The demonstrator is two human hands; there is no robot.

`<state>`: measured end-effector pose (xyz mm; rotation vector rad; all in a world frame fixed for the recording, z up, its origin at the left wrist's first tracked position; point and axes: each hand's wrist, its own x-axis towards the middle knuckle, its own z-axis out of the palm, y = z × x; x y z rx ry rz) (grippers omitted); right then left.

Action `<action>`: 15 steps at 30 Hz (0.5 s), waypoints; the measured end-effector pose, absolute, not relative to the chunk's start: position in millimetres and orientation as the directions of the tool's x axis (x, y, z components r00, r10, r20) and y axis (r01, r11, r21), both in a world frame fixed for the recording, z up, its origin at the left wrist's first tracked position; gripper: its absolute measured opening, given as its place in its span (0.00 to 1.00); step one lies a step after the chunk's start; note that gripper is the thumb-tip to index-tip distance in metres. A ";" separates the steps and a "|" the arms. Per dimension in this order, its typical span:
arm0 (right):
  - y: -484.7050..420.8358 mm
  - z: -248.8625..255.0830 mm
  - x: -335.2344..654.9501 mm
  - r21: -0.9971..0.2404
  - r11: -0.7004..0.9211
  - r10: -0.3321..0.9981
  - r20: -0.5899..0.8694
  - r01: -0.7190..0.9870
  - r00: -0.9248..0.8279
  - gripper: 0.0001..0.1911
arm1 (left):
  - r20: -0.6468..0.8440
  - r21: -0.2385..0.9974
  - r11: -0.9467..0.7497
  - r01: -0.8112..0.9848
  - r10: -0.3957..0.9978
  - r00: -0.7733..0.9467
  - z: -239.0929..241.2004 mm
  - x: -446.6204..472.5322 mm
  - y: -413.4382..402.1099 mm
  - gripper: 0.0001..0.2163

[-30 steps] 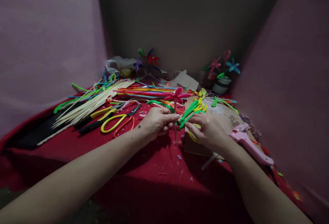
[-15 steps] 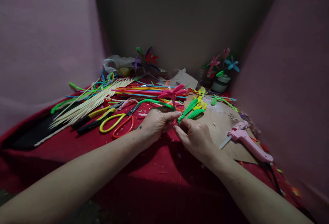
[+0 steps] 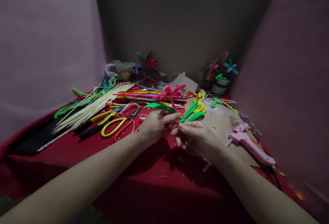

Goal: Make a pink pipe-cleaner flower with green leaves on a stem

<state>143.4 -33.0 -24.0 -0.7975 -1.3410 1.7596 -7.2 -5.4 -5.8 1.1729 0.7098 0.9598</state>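
Observation:
A pink pipe-cleaner flower stands upright above my left hand, whose thumb and fingers are closed round its stem. One long green pipe-cleaner leaf reaches out leftward over that hand. On the other side, a pair of green looped leaves slants up to the right. My right hand pinches the base of these leaves between thumb and forefinger, close beside the left fingertips. Its other fingers are curled below. The join between stem and leaves is mostly hidden by my fingers.
Scissors, pliers and wooden skewers lie to the left on the red cloth. Rightward, a pink glue gun rests by cardboard. Behind are loose pipe cleaners and finished flowers.
My right hand has turned and shifted its pinch at the base of the green leaves, its lower fingers now showing. The pink flower has tilted slightly left. The view has shifted a little.

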 end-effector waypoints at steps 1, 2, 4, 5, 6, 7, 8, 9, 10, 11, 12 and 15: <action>-32.4 -24.1 144.8 -0.945 -0.210 0.840 -0.043 -0.250 -0.541 0.14 | 0.037 0.962 0.095 -0.257 0.885 0.463 -5.4 -7.6 -6.2 0.17; -31.9 -23.9 146.1 -0.923 -0.261 0.823 -0.061 -0.281 -0.565 0.12 | 0.050 0.958 0.093 -0.271 0.876 0.480 -5.1 -7.9 -7.1 0.16; -31.3 -23.5 148.3 -0.890 -0.328 0.809 -0.093 -0.316 -0.580 0.09 | 0.057 0.957 0.092 -0.275 0.870 0.490 -4.6 -8.2 -8.8 0.15; -31.2 -23.3 149.0 -0.879 -0.350 0.808 -0.109 -0.324 -0.579 0.09 | 0.053 0.961 0.089 -0.263 0.872 0.487 -4.4 -8.2 -9.5 0.14; -31.1 -23.3 149.4 -0.871 -0.368 0.805 -0.123 -0.326 -0.580 0.09 | 0.049 0.966 0.082 -0.247 0.875 0.481 -4.2 -8.2 -9.9 0.13; -31.1 -23.3 149.6 -0.865 -0.382 0.800 -0.132 -0.327 -0.585 0.09 | 0.046 0.970 0.074 -0.231 0.880 0.474 -4.2 -8.2 -10.1 0.13; -31.1 -23.5 149.5 -0.862 -0.389 0.795 -0.134 -0.327 -0.592 0.10 | 0.043 0.973 0.070 -0.219 0.881 0.470 -4.4 -8.4 -10.0 0.13; -31.1 -23.8 149.2 -0.863 -0.391 0.787 -0.132 -0.321 -0.603 0.10 | 0.043 0.974 0.068 -0.215 0.881 0.472 -4.6 -8.7 -9.8 0.13; -31.2 -24.1 148.8 -0.867 -0.389 0.778 -0.129 -0.311 -0.615 0.11 | 0.046 0.973 0.068 -0.219 0.877 0.478 -4.9 -9.2 -9.3 0.13; -31.3 -24.4 148.3 -0.872 -0.383 0.769 -0.120 -0.303 -0.627 0.12 | 0.046 0.973 0.072 -0.219 0.870 0.490 -5.3 -9.8 -8.8 0.14; -31.4 -24.8 147.9 -0.876 -0.375 0.761 -0.103 -0.304 -0.641 0.13 | 0.045 0.973 0.077 -0.216 0.859 0.509 -5.6 -10.4 -8.3 0.14; -31.6 -26.2 148.2 -0.876 -0.360 0.705 -0.031 -0.320 -0.708 0.15 | 0.028 0.972 0.113 -0.207 0.817 0.576 -6.0 -12.5 -7.7 0.14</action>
